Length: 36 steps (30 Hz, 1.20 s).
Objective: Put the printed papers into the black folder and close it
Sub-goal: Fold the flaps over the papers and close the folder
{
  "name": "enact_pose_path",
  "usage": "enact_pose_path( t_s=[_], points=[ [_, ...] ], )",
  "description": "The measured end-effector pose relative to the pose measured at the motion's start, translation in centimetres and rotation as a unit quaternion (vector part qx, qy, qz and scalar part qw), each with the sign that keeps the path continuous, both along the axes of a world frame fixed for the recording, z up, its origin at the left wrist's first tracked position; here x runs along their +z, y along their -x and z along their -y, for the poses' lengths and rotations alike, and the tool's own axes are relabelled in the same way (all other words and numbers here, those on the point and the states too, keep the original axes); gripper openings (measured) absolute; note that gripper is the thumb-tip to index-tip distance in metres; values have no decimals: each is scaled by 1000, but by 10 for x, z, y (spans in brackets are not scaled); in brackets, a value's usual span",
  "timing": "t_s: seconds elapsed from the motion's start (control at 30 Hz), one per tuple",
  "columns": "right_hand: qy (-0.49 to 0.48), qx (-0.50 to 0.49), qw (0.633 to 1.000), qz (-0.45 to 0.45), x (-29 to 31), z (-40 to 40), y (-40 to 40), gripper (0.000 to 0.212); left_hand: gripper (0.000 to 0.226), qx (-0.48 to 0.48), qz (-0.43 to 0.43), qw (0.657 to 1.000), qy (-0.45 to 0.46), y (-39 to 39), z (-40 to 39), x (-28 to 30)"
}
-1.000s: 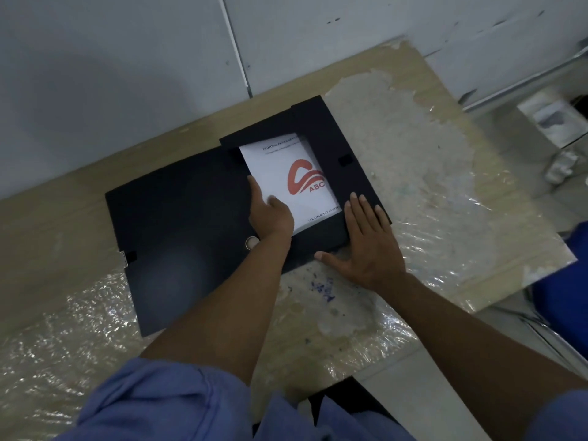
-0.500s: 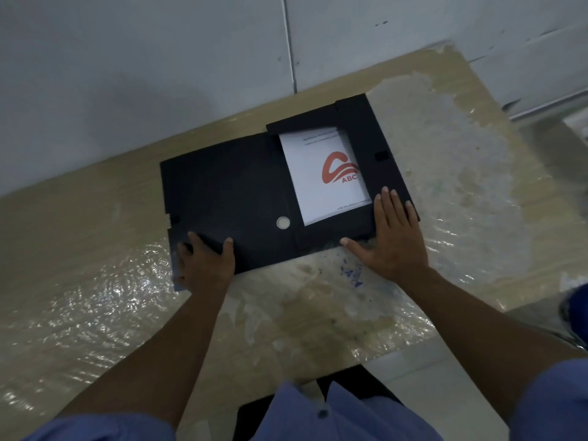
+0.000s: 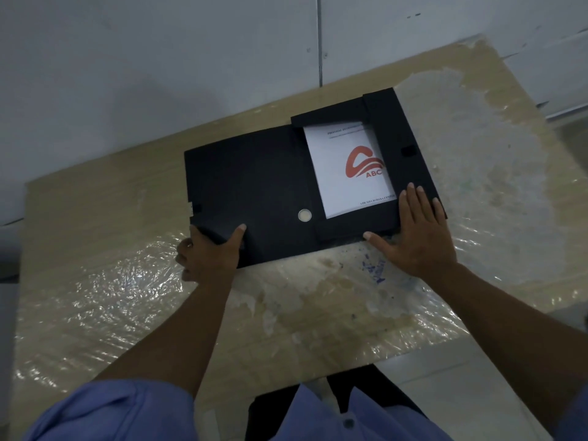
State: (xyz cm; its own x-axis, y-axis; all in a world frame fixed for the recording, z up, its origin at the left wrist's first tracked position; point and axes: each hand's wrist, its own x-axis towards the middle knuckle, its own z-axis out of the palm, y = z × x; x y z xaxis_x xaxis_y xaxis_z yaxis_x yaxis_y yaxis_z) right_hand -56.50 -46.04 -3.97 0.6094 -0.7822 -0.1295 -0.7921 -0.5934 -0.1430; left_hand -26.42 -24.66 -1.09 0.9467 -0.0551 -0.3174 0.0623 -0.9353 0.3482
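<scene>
The black folder lies open near the tabletop's far edge, printed papers tucked inside; left hand grips its near-left corner; right hand presses flat, fingers spread, on its near-right flap.

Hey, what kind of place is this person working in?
Probably a plain office or workroom: a wooden table covered in plastic wrap against a bare wall, with a black folder holding printed papers.

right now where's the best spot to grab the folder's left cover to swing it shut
Probably its near left corner, from the left edge. The cover lies flat and open, hinged beside the papers, so that outer edge is the free one. The left hand already pinches that corner, thumb on top. The right hand rests flat on the right side, steadying the folder.
</scene>
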Motion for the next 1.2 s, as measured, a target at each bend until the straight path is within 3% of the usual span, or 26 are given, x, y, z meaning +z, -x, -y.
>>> enact_pose_path(
  t_s=[0.27, 0.4, 0.6, 0.7, 0.83, 1.0, 1.2],
  points=[
    [-10, -4, 1000, -18, 3, 2, -3, 127, 91, 110, -65, 984, 122, -39, -6, 11],
    [-32, -9, 999, -28, 8, 3, -5, 128, 79, 89, -2, 987, 131, -41, -4, 33],
    [-45, -27, 998, -37, 20, 6, -9, 126, 30, -6, 90, 981, 170, -21, 11, 80],
    [-70, -18, 996, -50, 24, 11, -10, 122, 30, -67, 122, 975, 172, -4, 23, 105],
    [-86, 13, 996, -35, 25, 25, 0, 110, 43, -141, 100, 966, 192, 22, 48, 141],
    [-97, 98, 990, -12, 21, 47, 23, 86, 39, -210, -25, 936, 280, 71, 94, 189],
    [-122, 138, 983, 21, 15, 64, 36, 75, 40, -269, -63, 911, 308, 147, 153, 166]
  ],
)
